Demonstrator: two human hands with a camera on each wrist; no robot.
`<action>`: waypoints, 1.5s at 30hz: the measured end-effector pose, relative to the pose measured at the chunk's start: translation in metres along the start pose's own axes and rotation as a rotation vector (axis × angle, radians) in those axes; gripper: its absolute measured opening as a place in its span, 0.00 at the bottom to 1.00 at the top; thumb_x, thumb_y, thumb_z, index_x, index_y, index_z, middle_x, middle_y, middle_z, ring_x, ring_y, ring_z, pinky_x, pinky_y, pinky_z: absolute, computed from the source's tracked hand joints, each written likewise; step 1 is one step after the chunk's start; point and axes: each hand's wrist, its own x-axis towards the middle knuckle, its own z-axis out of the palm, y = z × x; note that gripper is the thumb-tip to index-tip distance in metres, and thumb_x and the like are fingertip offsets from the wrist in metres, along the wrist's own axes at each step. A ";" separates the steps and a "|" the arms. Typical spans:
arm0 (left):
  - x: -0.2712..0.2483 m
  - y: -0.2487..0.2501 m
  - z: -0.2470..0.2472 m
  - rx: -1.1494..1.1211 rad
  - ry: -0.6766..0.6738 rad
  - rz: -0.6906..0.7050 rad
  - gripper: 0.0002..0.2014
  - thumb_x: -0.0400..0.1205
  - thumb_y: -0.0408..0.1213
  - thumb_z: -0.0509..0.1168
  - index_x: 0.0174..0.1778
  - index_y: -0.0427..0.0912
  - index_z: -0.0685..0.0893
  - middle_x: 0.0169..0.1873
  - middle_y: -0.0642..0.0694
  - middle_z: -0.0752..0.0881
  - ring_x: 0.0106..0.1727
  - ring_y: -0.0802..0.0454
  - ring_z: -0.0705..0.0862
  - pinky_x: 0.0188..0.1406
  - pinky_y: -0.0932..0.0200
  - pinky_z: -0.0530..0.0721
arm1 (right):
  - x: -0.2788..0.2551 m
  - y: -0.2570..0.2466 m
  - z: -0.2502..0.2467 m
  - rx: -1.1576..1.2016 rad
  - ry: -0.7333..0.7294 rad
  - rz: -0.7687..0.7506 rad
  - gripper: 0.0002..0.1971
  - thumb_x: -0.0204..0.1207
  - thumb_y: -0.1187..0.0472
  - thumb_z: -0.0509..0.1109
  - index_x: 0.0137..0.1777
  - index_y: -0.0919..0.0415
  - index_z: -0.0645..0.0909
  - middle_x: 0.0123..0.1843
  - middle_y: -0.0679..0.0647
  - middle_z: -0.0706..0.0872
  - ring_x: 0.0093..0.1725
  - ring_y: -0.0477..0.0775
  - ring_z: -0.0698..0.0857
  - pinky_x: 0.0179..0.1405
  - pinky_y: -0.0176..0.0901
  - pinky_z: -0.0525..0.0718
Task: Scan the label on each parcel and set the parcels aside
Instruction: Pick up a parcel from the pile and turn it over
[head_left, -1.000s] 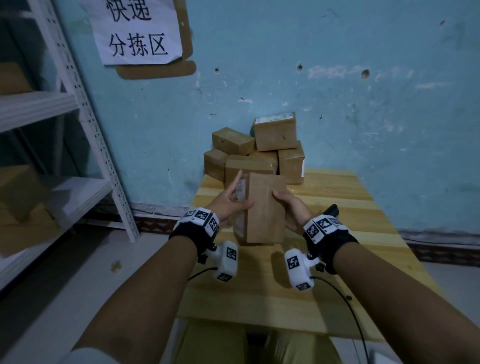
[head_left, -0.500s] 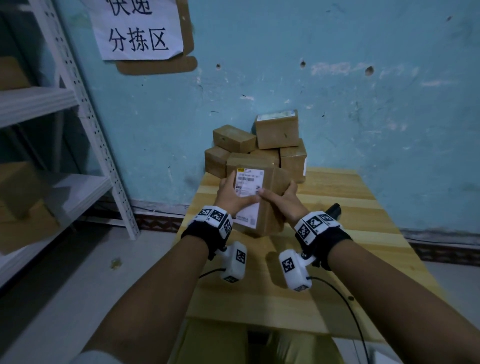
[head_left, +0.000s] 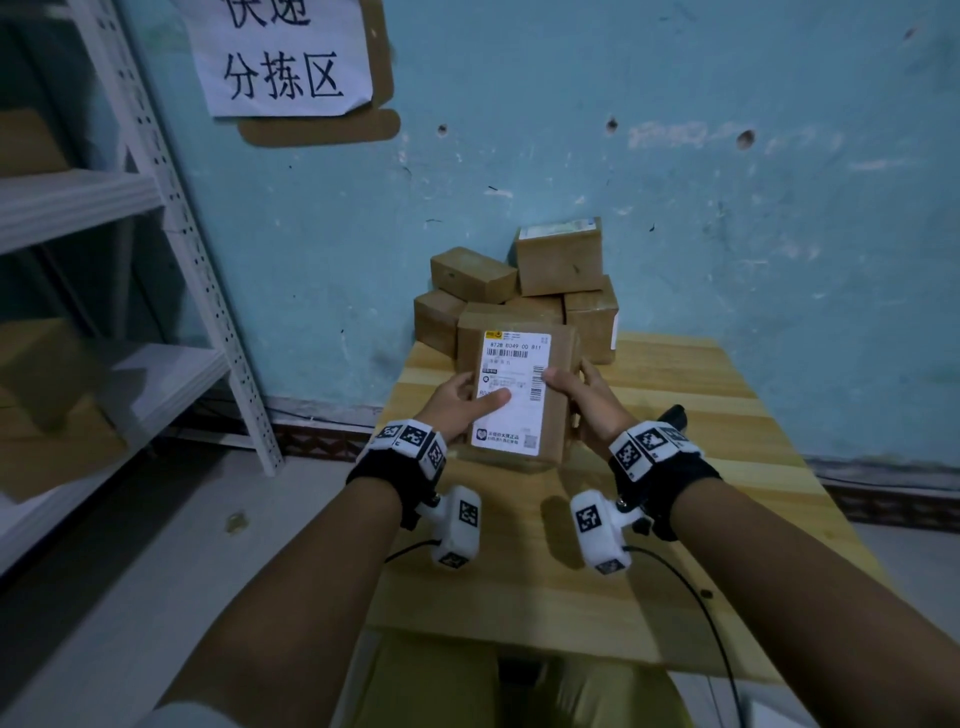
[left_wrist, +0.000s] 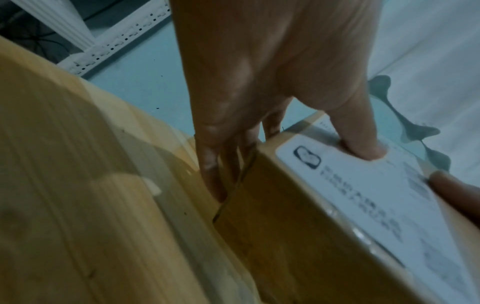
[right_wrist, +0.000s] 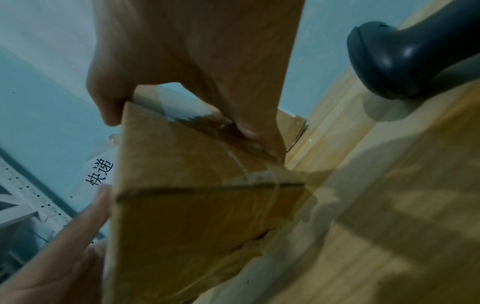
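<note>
Both hands hold one cardboard parcel (head_left: 556, 415) above the near-middle of the wooden bench (head_left: 727, 467). Its white label (head_left: 511, 395) faces up toward the head camera; barcode and a printed number line are visible near the top edge.

Left hand (head_left: 460, 408): gripping the parcel's left side, thumb laid across the label. In the left wrist view the fingers (left_wrist: 215, 164) run down the parcel's side and under it, thumb pressing on the label face.

Right hand (head_left: 587, 405): gripping the parcel's right side, thumb tip on the label's right edge beside the vertical barcode. The right wrist view shows the remaining fingers wrapped round the taped underside of the parcel (right_wrist: 197, 195).

Parcel appears lifted, tilted toward the person, with shadow on the bench below it; whether its near edge touches the wood cannot be told.

A stack of parcels (head_left: 524, 296) sits at the far end of the bench against the blue wall (head_left: 727, 234), just behind the held one. A dark handheld scanner (right_wrist: 405, 59) lies on the bench to the right of the right hand, untouched.

White metal shelving (head_left: 171, 208) stands left of the bench. A paper sign (head_left: 285, 57) with Chinese characters hangs on the wall above.
</note>
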 end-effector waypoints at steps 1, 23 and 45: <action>0.001 -0.001 0.000 0.006 0.003 -0.008 0.27 0.79 0.34 0.68 0.74 0.36 0.70 0.66 0.34 0.82 0.50 0.45 0.84 0.39 0.62 0.85 | 0.000 -0.001 -0.001 0.011 0.010 -0.003 0.31 0.77 0.55 0.69 0.78 0.50 0.62 0.59 0.56 0.85 0.51 0.53 0.84 0.41 0.47 0.81; 0.013 0.002 0.018 -0.006 0.100 0.016 0.30 0.80 0.31 0.67 0.76 0.39 0.62 0.69 0.34 0.78 0.64 0.36 0.82 0.53 0.53 0.82 | 0.010 -0.006 0.012 0.036 0.059 -0.050 0.26 0.82 0.63 0.62 0.79 0.60 0.62 0.69 0.65 0.80 0.61 0.64 0.84 0.63 0.63 0.82; 0.066 -0.022 0.024 0.090 0.129 0.043 0.37 0.77 0.32 0.70 0.78 0.34 0.57 0.70 0.37 0.77 0.70 0.40 0.77 0.71 0.42 0.75 | 0.046 0.006 0.017 -0.078 0.076 -0.053 0.33 0.82 0.65 0.62 0.82 0.61 0.49 0.74 0.63 0.75 0.69 0.64 0.78 0.54 0.49 0.81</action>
